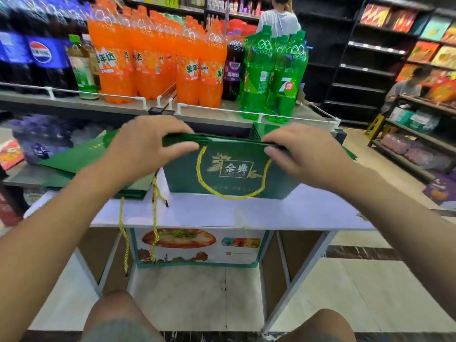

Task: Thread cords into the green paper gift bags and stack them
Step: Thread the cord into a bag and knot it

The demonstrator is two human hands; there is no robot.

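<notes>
Seated person's view at a white worktop in a shop aisle. Behind it, a shelf rail carries Pepsi bottles, orange Mirinda bottles and green 7-Up bottles. These stand well behind the work and block nothing. A green paper gift bag stands upright at centre, folded flat, with its printed face towards the camera and its lower edge on the worktop. Its long axis runs left to right. The left hand and right hand each pinch the top edge near a corner, thumb on the near face, covering both upper corners. A yellow cord handle hangs in a loop down the front. Flat green bags lie stacked to the left, and more green bags stand behind on the right. Loose yellow cords trail over the worktop's front edge, above a noodle-printed carton.
</notes>
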